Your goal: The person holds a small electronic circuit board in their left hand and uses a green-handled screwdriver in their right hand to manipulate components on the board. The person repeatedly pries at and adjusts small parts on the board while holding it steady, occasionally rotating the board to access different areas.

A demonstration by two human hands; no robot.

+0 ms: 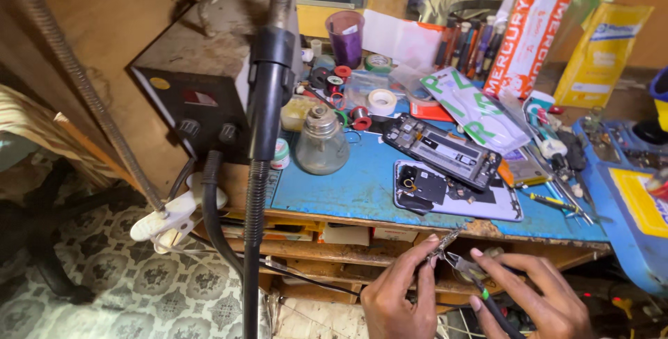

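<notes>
Both my hands are low in the head view, in front of the workbench edge. My left hand [402, 294] pinches a thin pair of metal tweezers [447, 237] between thumb and forefinger, tips pointing up towards the bench. My right hand [539, 290] grips a slim dark-handled tool [487, 297] whose metal tip meets the tweezers near a small part I cannot make out. Above them on the blue mat [362, 186] lie an opened phone frame [440, 150] and a phone back cover [456, 193].
A black hot-air station [202, 95] with its handpiece [268, 75] and hose stands at the left. A glass bottle [321, 143], tape rolls, a purple cup [345, 36], screwdrivers and packets crowd the bench. A white clip [167, 221] hangs at the bench's left corner. Patterned floor lies below.
</notes>
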